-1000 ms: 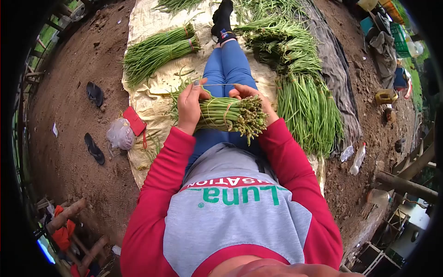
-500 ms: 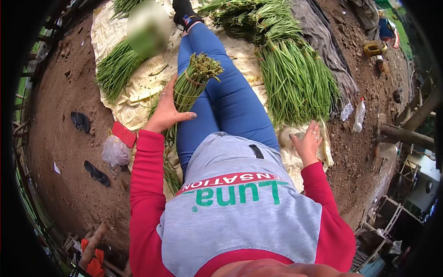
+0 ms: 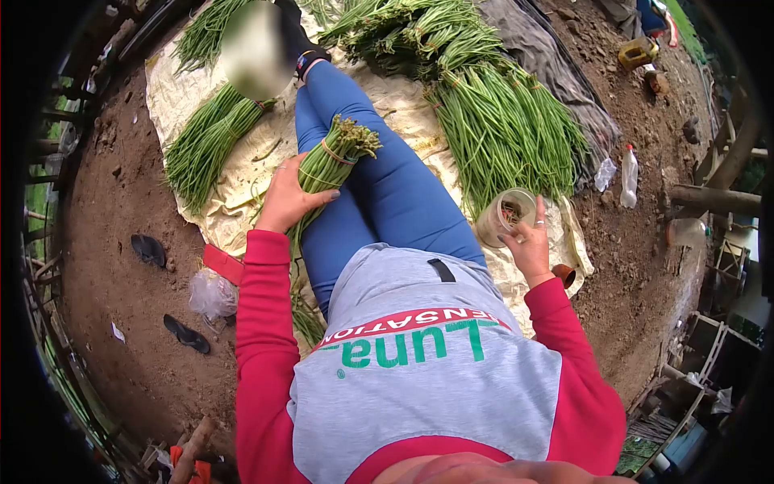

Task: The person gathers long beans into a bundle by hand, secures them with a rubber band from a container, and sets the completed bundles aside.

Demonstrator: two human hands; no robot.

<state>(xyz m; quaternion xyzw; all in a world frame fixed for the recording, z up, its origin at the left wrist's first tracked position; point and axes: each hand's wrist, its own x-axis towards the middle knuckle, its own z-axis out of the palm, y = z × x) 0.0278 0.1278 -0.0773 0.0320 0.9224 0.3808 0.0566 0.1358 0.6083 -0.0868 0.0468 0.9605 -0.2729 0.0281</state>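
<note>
In the head view, my left hand (image 3: 290,196) is wrapped round a bundle of long green beans (image 3: 334,157), which rests across my thigh with its cut ends pointing up and away. A reddish rubber band circles the bundle near those ends. On the right, my right hand (image 3: 528,246) grips the rim of a clear plastic cup (image 3: 493,224), thumb and fingers on its near side. The cup leans toward me, and small reddish-brown bits show inside, too small to name surely.
Tied bean bundles lie on the pale sheet at the right (image 3: 508,133) and left (image 3: 211,145). A small brown pot (image 3: 563,276) is beside my right wrist. Sandals (image 3: 187,333), a plastic bag (image 3: 214,292), a red flat object (image 3: 222,264) and a plastic bottle (image 3: 629,177) lie around.
My right hand has closed on the cup, which now tilts with its opening toward me. My left hand still holds the bean bundle. The whole view has shifted slightly.
</note>
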